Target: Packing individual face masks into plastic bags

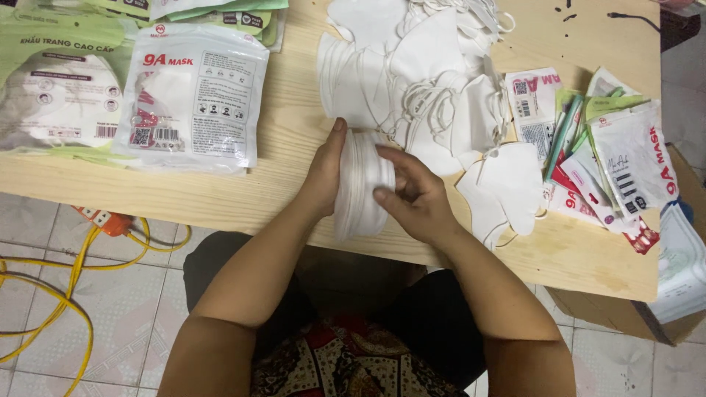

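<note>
Right now I see a big wooden table (294, 154) that fills most of the top of my view. On its far side lies a large loose heap of white masks (426, 73) with thin ear loops all tangled up. Over on the left side of the table are sealed mask packs (193, 92), flat and shiny, white and green. On the right side is a messy pile of empty pouches (610, 158), some white with red marks, some green.

Next I look at the two arms that come up from the bottom edge. Between the hands stands a small stack of white masks (360, 184), pressed on edge at the near side of the table, just in front of the big heap. The left hand (323, 176) lies flat against the left side of the stack, fingers straight and close together, thumb pointing up. The right hand (415, 195) presses from the other side, its fingers bent and curled around the stack. Both hands squeeze the stack between them.

Down on the tiled floor at the left I see a yellow cord (66, 276) in loops, and a small orange plug strip (107, 219) under the table edge.
</note>
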